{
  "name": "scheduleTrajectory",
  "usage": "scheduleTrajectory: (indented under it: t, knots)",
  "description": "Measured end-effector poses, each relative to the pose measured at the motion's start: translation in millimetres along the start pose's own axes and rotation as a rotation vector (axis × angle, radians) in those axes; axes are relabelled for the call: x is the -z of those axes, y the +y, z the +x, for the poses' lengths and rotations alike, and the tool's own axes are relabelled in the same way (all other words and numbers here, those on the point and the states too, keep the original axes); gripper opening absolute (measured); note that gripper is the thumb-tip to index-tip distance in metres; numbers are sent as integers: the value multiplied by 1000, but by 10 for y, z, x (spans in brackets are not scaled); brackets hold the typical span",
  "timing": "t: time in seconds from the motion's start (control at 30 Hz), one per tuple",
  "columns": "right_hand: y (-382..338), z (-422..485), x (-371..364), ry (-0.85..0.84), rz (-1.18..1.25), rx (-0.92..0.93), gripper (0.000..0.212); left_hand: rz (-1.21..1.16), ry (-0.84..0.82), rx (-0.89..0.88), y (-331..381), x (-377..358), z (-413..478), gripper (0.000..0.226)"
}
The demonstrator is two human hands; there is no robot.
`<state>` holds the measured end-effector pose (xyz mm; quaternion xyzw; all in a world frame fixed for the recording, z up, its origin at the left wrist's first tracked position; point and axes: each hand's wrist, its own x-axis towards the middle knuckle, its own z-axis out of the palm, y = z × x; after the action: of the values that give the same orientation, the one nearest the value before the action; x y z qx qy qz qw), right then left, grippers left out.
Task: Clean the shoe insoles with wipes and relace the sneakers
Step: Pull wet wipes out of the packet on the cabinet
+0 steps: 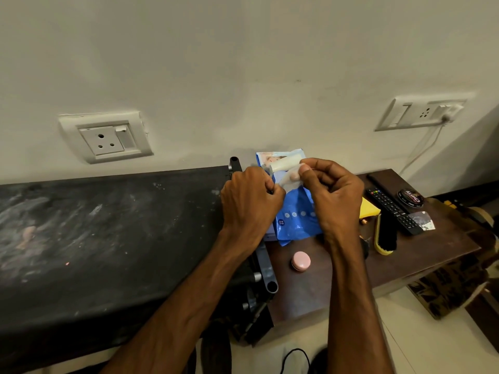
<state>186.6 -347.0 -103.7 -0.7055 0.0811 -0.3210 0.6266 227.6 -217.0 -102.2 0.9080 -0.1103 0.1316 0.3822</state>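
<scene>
- The blue wipes pack (295, 225) is held between the two hands, lifted over the brown desk (310, 287), its long axis running away from the person with the far end raised.
- The left hand (249, 201) has its fingers curled round the pack's left edge and steadies it.
- The right hand (334, 195) pinches a white strip (285, 164) at the pack's far, upper end between thumb and forefinger; whether this is the seal flap or a wipe cannot be told.
- The strip lies nearer the right hand, so the pull likely falls to that hand, up and away from the opening, while the left resists.
- No insole or sneaker is plainly in view; a pink round case (300, 261) sits on the desk below the pack.
</scene>
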Motion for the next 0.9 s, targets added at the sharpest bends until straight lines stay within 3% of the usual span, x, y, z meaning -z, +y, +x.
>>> scheduleTrajectory:
  t: [0.23,0.6,0.9]
  knots:
    - [-67,19,2,-4,58,42,16,51,4,-29,10,17,-8,23]
    - [-104,59,-17,35,60,47,19,114,37,-255,19,-28,-61,16]
    - [-155,79,-29,20,44,69,18,137,-14,-340,6,-105,-65,17]
